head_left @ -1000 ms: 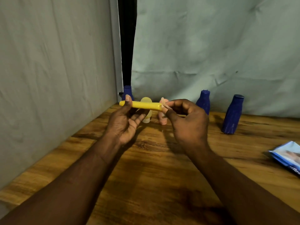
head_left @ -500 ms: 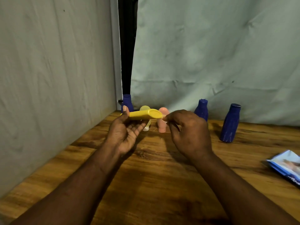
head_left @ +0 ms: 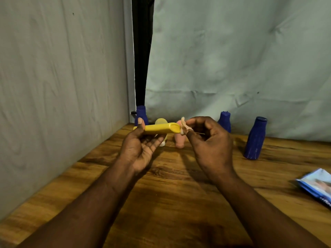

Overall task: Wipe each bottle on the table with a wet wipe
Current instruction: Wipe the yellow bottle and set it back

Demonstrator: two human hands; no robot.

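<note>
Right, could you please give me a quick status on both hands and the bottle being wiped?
Left hand holds yellow bottle sideways, off the table. Right hand pinches wet wipe against its end. Nothing in the way.

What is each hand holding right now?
Left hand: holds the yellow bottle, lying sideways.
Right hand: pinches the wet wipe at the bottle's end.

**Both hands raised and holding**

Both forearms reach forward from the lower edge and converge. The left hand [head_left: 141,149] lies palm up, thumb pressed on top of the yellow bottle [head_left: 157,129], fingers cradling it beneath. The right hand [head_left: 212,149], its back to the camera, pinches a crumpled wipe [head_left: 184,126] at its fingertips.
</note>
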